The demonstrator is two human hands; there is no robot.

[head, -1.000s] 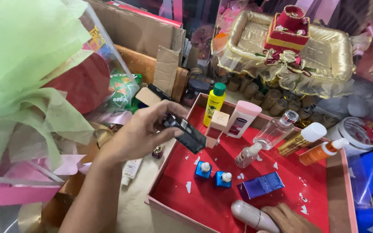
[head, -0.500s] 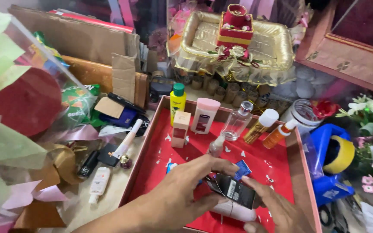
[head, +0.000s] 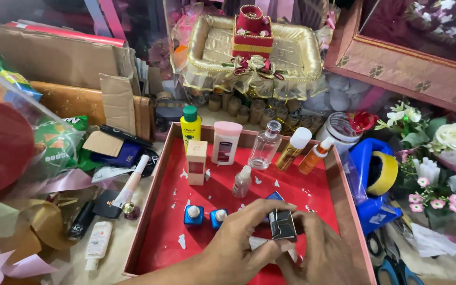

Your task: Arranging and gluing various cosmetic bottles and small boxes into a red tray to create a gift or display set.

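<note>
**Dark box brought down over the front of the red tray**

The small dark box [head: 282, 226] is now pinched between both hands above the near part of the red tray [head: 149, 211]; a second ago it was carried by the left hand alone, near the tray's far left corner. The left hand [head: 238, 240] is closed on the box's left and top edges, fingers curled over it. The right hand [head: 320, 253], which a moment ago rested on a pale oblong object at the tray's front edge, is closed on the box's right side. The box has thus been moved toward the tray's front and is being handled two-handed.

The box is small, rectangular, glossy black with a silvery sheen on its face, and is held upright.

Just left of the box, on the tray floor, two small blue bottles [head: 193, 215] stand. Along the tray's far wall a yellow bottle with green cap [head: 190, 126], a pink tube [head: 226, 142] and a clear glass bottle [head: 265, 145] are lined up.
</note>
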